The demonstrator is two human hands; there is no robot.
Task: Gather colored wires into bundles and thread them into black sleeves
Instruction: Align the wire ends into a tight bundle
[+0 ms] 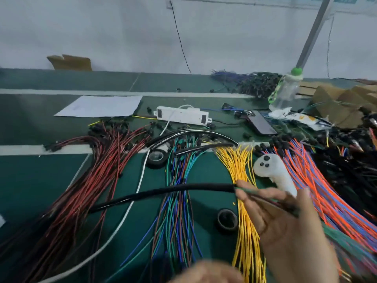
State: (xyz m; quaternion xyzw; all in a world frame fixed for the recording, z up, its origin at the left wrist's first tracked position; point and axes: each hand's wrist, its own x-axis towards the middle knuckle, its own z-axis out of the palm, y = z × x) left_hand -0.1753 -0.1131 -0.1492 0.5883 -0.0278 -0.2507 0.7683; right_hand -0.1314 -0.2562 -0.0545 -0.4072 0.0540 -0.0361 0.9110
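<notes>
Black sleeve (163,193), a glossy, limp tube, arcs left from the yellow wires (244,231). Nearest, the left hand (204,272) is a blur, its grip unreadable. Over the yellow wires the right hand (281,219) grips a thin wire bundle (265,198) entering the sleeve's end, and beyond them lies a boxy white power strip (182,115).

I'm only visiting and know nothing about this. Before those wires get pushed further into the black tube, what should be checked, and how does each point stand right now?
1. Grip on the wire bundle: ok, the right hand pinches it in its fingers beside the sleeve mouth.
2. Bundle started in the black sleeve: ok, the wires run into its right end.
3. Sleeve free of kinks: ok, it shows only a gentle curve.
4. Sleeve steadied: not ok, the left hand is low in view, off the sleeve.
5. Stray strands outside the mouth: cannot tell, too blurred.
</notes>
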